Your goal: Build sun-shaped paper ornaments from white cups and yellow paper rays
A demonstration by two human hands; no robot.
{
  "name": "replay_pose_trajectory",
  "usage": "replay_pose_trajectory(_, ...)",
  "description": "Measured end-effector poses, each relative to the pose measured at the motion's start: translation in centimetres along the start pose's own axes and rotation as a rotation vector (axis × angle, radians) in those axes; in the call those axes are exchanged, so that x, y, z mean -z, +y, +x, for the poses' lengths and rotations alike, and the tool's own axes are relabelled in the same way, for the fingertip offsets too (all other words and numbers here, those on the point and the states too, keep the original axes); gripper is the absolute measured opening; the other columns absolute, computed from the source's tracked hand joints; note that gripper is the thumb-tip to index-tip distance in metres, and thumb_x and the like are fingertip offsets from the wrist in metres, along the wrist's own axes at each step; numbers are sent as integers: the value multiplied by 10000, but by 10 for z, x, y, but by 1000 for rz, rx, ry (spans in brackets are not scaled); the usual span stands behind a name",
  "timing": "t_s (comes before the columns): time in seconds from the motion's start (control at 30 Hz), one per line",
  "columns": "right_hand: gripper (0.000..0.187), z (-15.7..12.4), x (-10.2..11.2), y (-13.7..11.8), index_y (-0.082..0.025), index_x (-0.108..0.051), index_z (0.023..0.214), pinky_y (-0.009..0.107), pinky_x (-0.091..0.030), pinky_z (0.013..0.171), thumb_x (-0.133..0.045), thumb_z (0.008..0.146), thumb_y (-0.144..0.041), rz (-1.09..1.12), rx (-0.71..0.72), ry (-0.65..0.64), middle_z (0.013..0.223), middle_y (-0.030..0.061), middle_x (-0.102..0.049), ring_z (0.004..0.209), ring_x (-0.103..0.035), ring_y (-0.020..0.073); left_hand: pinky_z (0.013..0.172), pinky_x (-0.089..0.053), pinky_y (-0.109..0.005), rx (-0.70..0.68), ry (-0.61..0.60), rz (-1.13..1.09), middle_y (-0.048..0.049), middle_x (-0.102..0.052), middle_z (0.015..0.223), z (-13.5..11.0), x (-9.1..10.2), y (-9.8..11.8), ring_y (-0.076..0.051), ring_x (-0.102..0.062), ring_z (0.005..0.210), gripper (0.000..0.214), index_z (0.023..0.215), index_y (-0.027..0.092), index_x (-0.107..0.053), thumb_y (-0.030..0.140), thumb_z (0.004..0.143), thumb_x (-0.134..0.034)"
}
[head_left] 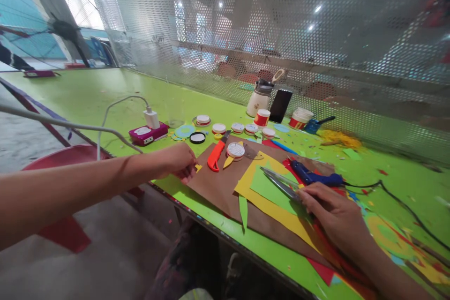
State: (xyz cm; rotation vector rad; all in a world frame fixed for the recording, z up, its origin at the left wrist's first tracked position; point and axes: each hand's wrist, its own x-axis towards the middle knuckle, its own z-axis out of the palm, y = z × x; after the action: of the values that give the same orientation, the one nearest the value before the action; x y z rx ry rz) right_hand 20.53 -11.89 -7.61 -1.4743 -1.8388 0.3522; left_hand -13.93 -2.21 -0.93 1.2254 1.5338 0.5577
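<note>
Scissors point(285, 189) are held in the right hand point(332, 211), blades over green paper point(260, 187) laid on a yellow sheet point(265, 159). Left hand point(181, 161) is curled at the brown board point(218, 192), beside a yellow scrap point(198, 168); whether that's gripped can't be told.

Item 1: scissors point(283, 186), 2 slender metal blades, slightly parted; handles largely covered by the grip. Held inward of the table's point(80, 91) near edge, blades roughly in line with it. Item 2: yellow scrap point(198, 168), small, at the brown sheet's point(214, 187) left edge, near the table's near edge.
</note>
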Motion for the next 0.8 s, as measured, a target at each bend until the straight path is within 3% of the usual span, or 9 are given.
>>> replay_pose_trajectory(0.13, 195, 0, 0, -2, -224, -693, 871, 260, -485, 632, -560, 900, -363, 11, 1, 2, 835, 23, -662, 658, -599, 158, 363, -419, -235, 32, 13, 92, -58, -603, 417, 4, 2, -3, -155, -540, 346, 168, 523, 160, -551, 32, 627, -586)
replay_pose_trajectory(0.37, 204, 1, 1, -7, -208, -693, 855, 252, -467, 647, -556, 903, -352, 44, -23, 13, 835, 29, -646, 691, -587, 155, 379, -398, -229, -13, 76, 145, -14, -628, 438, -4, 8, -3, -187, -589, 383, 212, 807, 192, -491, 55, 656, -552)
replay_pose_trajectory(0.5, 216, 2, 0, -10, -190, -689, 826, 256, -458, 649, -560, 899, -346, 70, -25, 13, 799, 33, -628, 703, -584, 158, 372, -269, -176, -172, 241, 125, 55, -546, 408, -19, 11, 1, -88, -463, 343, 155, 791, 180, -488, 74, 685, -526)
replay_pose_trajectory(0.6, 227, 4, 0, -12, -177, -685, 824, 256, -448, 626, -560, 899, -350, 111, -41, 12, 794, 38, -618, 693, -576, 155, 426, -291, -171, -332, 307, 6, 72, -528, 473, -29, 2, 9, -49, -421, 399, 69, 767, 171, -518, 115, 726, -521)
replay_pose_trajectory(0.7, 235, 7, 0, -17, -171, -679, 809, 257, -434, 602, -566, 895, -357, 165, -69, 18, 767, 35, -598, 664, -555, 148, 474, -353, -196, -472, 233, -205, 36, -573, 532, -30, -22, 21, -74, -480, 469, 75, 785, 149, -591, 131, 715, -569)
replay_pose_trajectory(0.8, 237, 12, 4, -27, -163, -678, 792, 259, -426, 590, -585, 881, -362, 253, -107, 15, 744, 28, -586, 618, -530, 133, 518, -419, -236, -475, -23, -201, -23, -641, 600, -19, -59, 34, -118, -552, 534, 47, 703, 133, -646, 173, 693, -622)
